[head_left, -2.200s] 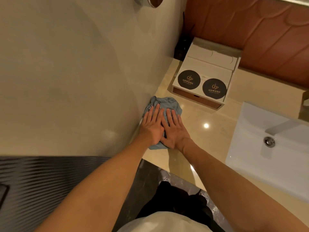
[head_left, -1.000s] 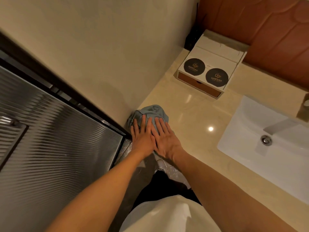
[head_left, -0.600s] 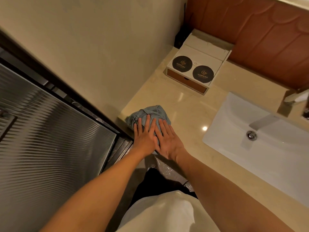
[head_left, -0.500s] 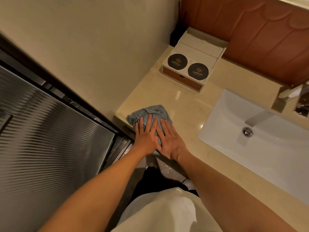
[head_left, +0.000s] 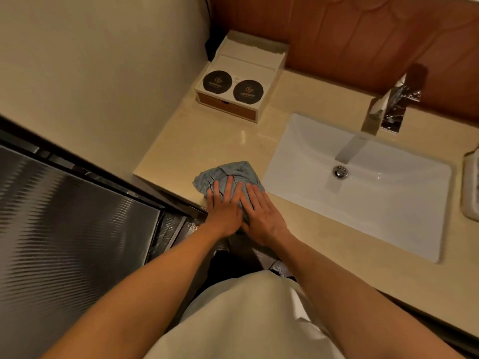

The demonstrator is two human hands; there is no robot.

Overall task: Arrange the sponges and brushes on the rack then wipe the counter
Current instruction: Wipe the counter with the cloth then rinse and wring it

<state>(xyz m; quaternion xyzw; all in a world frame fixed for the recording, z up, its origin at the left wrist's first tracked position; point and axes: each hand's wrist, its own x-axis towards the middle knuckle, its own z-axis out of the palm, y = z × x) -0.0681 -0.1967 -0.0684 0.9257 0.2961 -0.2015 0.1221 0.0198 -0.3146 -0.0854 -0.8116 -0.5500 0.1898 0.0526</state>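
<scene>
Atop cloth (head_left: 229,171): left hand (head_left: 224,213), right hand (head_left: 264,216), flat.

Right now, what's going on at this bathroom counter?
A person is wiping the beige counter with a blue-grey cloth. The left hand and right hand press flat on it side by side, fingers straight. The cloth lies near the counter's front edge, just left of the white sink. A white box with two dark round discs on top sits in the back corner, and a faucet stands behind the sink.
</scene>
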